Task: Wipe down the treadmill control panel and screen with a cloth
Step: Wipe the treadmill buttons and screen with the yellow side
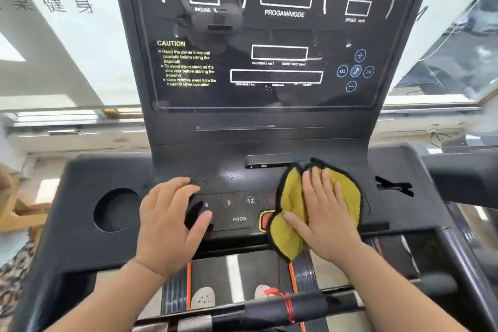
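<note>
Right hand (pixel 324 213), fingers flat, presses yellow cloth (pixel 291 234) on black control panel (pixel 239 218); left hand (pixel 168 219), fingers spread, rests beside; windows (pixel 54 48) behind.

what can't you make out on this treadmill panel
All in the head view:
- Buttons beneath the cloth: covered by it and the right hand.
- The red button: half hidden by the cloth.
- Left-side keys: under the left hand.
- Top of the screen: cut off by the frame edge.
- Small screen labels: blurred.
</note>
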